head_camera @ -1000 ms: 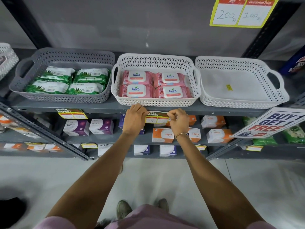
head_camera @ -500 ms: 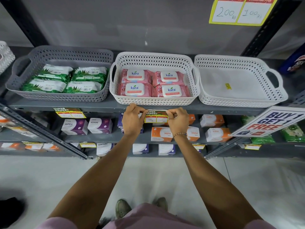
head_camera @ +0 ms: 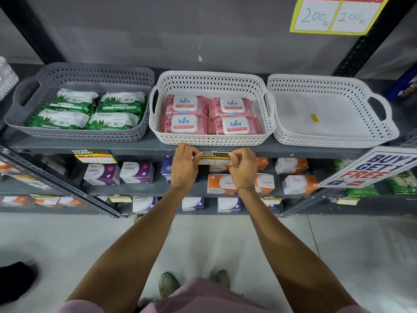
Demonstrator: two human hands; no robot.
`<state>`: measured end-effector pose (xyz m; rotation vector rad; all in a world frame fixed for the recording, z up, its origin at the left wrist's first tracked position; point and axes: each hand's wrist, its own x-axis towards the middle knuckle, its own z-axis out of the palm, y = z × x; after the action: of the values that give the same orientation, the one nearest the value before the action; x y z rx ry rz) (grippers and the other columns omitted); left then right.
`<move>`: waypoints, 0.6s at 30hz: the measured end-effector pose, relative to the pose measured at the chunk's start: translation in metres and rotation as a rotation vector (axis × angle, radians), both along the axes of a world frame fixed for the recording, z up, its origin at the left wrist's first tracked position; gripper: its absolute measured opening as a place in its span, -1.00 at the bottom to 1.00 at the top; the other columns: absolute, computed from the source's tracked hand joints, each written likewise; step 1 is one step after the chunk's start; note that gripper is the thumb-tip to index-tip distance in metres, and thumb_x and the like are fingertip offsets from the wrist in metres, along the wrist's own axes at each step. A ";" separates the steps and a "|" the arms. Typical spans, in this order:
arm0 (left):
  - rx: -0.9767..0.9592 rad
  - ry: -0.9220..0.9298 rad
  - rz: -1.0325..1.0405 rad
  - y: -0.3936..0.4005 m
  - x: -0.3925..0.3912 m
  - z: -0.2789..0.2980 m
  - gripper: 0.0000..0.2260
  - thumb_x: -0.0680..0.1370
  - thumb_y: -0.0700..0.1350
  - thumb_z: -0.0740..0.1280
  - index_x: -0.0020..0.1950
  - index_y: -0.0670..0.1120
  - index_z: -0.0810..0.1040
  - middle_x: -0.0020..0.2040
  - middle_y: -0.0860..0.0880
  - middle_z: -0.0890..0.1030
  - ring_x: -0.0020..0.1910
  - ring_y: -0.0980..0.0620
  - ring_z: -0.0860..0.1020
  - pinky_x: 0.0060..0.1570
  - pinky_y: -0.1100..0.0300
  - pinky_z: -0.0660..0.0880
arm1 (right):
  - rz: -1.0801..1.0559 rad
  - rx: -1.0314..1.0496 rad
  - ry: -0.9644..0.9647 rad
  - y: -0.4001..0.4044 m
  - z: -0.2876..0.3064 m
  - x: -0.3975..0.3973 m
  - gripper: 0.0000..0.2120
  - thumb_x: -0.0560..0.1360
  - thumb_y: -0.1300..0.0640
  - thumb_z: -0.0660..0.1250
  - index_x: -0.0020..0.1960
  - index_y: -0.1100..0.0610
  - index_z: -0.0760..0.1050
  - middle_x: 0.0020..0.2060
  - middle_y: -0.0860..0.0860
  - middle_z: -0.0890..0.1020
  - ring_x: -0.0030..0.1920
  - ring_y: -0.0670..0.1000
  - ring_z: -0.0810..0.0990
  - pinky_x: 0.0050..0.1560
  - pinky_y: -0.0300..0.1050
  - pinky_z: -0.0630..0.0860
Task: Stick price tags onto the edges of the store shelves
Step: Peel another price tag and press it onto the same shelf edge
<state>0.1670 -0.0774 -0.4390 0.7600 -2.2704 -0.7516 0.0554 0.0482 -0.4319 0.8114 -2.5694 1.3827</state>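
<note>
A yellow and green price tag [head_camera: 214, 158] lies against the front edge of the grey shelf [head_camera: 140, 149], just below the white basket of pink Kara wipes [head_camera: 212, 138]. My left hand [head_camera: 184, 168] pinches the tag's left end. My right hand [head_camera: 243, 170] pinches its right end. Both sets of fingers are curled onto the tag and hide its ends. Another price tag [head_camera: 93, 156] hangs on the same edge further left, below the grey basket [head_camera: 79, 132].
An empty white basket [head_camera: 334, 141] sits at the right of the shelf. A "Buy 1 Get 1 Free" sign [head_camera: 370, 170] juts out at the right. Lower shelves hold boxes and smaller tags [head_camera: 120, 199]. A slanted metal upright [head_camera: 56, 184] crosses the left.
The price tag and both hands have shifted slightly upward against the shelf edge. My fingers stay pinched on its two ends.
</note>
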 end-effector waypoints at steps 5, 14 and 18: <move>0.010 0.017 0.021 0.001 -0.002 0.000 -0.86 0.57 -0.14 0.30 -0.08 -0.21 0.49 -0.10 -0.17 0.48 -0.14 -0.09 0.43 -0.14 0.05 0.42 | -0.014 0.023 -0.024 -0.002 0.002 0.000 -0.91 0.43 0.37 0.33 -0.22 0.26 0.46 -0.24 0.19 0.57 -0.15 0.14 0.48 -0.33 -0.47 0.24; 0.137 0.061 0.086 0.008 -0.007 0.006 -0.83 0.55 -0.17 0.33 -0.14 -0.21 0.39 -0.12 -0.14 0.40 -0.16 0.00 0.34 -0.16 0.16 0.34 | -0.047 -0.005 -0.069 -0.007 0.005 -0.001 -0.81 0.47 0.28 0.34 -0.23 0.24 0.35 -0.29 0.16 0.49 -0.20 0.13 0.45 -0.27 -0.08 0.34; 0.343 0.119 0.088 0.014 -0.006 0.012 -0.66 0.49 -0.05 0.42 -0.12 -0.10 0.24 -0.17 -0.04 0.30 -0.22 0.02 0.27 -0.24 0.24 0.28 | 0.007 -0.057 -0.126 -0.005 0.008 0.004 -0.76 0.49 0.17 0.35 -0.11 0.21 0.29 -0.28 0.11 0.41 -0.23 0.12 0.42 -0.27 -0.05 0.38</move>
<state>0.1613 -0.0638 -0.4273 0.9378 -2.0115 -1.1302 0.0595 0.0434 -0.4240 0.7477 -2.6077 1.5483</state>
